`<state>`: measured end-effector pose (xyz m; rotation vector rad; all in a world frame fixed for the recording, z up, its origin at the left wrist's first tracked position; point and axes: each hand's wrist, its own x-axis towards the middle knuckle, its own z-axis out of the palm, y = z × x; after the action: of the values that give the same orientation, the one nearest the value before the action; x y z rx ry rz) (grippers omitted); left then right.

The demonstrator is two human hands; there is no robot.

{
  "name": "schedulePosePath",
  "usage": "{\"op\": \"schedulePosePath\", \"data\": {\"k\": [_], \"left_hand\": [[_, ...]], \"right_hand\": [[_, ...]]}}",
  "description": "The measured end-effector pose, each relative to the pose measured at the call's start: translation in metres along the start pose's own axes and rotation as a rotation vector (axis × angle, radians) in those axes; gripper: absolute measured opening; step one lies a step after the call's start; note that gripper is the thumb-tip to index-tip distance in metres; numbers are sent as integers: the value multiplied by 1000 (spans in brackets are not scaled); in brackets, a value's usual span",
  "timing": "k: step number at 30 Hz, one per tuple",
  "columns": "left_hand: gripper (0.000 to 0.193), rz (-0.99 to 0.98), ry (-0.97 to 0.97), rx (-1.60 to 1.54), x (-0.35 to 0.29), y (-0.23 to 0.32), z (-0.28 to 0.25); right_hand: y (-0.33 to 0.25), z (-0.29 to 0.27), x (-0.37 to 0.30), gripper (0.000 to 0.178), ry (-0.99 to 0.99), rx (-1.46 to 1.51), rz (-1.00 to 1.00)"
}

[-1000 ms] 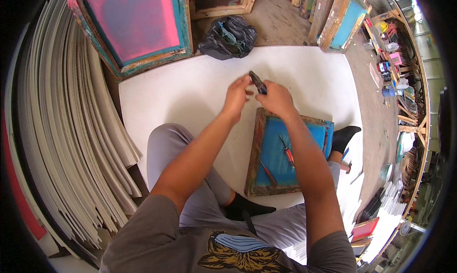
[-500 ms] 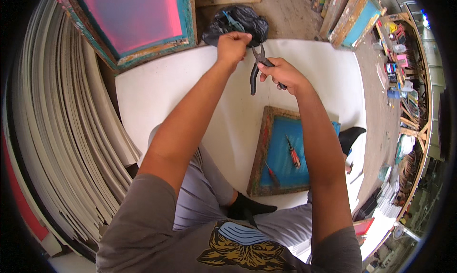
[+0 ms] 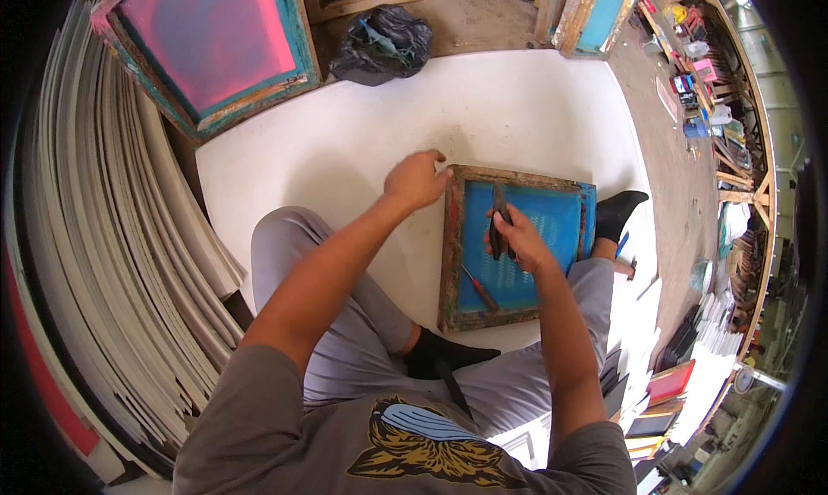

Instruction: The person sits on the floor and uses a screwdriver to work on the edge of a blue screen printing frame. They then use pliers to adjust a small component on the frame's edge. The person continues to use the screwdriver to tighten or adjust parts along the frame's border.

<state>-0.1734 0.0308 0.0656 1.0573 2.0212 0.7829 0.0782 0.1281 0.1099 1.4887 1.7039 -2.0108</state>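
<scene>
A wooden screen-printing frame [image 3: 450, 245] with blue mesh lies flat on the white board, in front of my crossed legs. My left hand [image 3: 417, 181] hovers by its far left corner, index finger and thumb apart, nothing visible between them. Over the mesh, my right hand [image 3: 522, 236] is closed round dark-handled pliers [image 3: 500, 203], their jaws pointing away from me. A thin screwdriver [image 3: 479, 288] with a red shaft section and dark handle rests on the near left of the mesh. My right hand and forearm cover part of the mesh.
A crumpled black plastic bag [image 3: 382, 46] sits at the white board's [image 3: 345, 133] far edge. A pink-meshed screen frame [image 3: 207, 120] leans at far left, above stacked sheets [image 3: 129, 262]. More frames [image 3: 595, 16] stand at far right, near a cluttered shelf [image 3: 720, 124].
Both hands have come back toward me from beside the black bag, the pliers moving with my right hand to above the blue mesh. My left hand's pinch has loosened. The red-handled screwdriver no longer shows.
</scene>
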Motion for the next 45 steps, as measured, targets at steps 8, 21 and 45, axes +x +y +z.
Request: {"op": "schedulePosePath", "data": {"k": [8, 21, 45], "left_hand": [[59, -28, 21, -28, 1, -11, 65], [57, -11, -17, 56, 2, -9, 66], [74, -457, -238, -191, -148, 27, 114]], "right_hand": [[108, 23, -27, 33, 133, 46, -74], [142, 25, -45, 37, 300, -253, -216], [122, 23, -40, 43, 486, -635, 58]]}}
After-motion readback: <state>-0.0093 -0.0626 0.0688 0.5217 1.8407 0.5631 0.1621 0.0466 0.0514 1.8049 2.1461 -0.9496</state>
